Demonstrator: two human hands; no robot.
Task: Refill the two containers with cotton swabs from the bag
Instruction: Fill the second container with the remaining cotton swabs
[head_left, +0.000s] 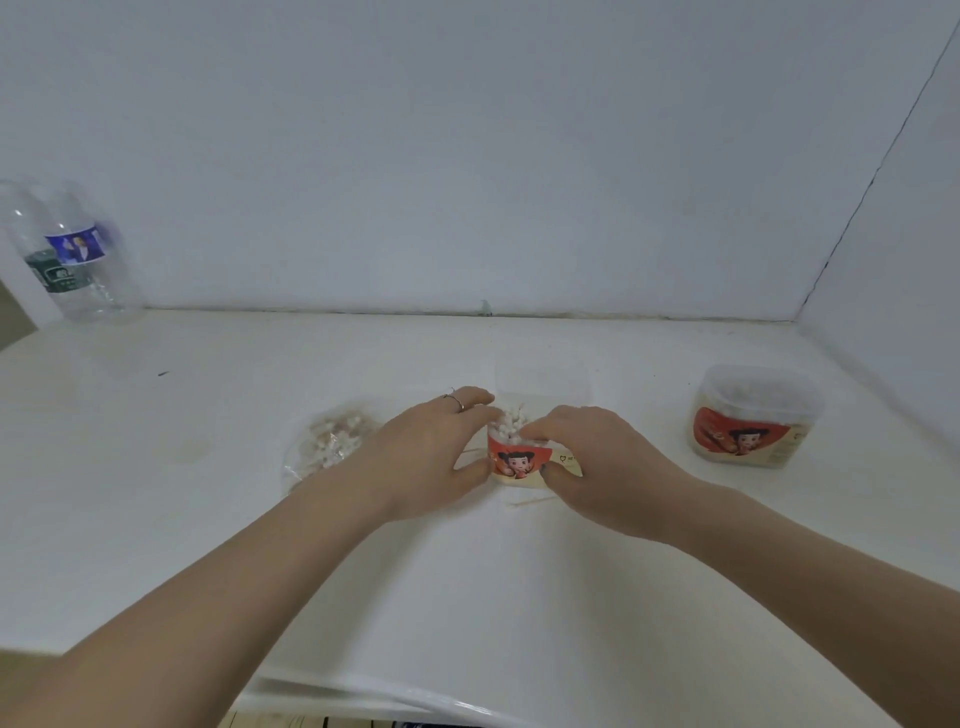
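White table (156, 519) against a wall: both hands clasp an open container (519, 462), left hand (431, 452) and right hand (597, 462) either side. Swab bag (327, 447) lies just left, apparently nearer the left hand.

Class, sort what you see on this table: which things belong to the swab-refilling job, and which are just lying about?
Part of the job:
- open container, held by left hand and right hand
- closed container
- bag of swabs
- loose swab

Lying about:
- plastic bottles, back left
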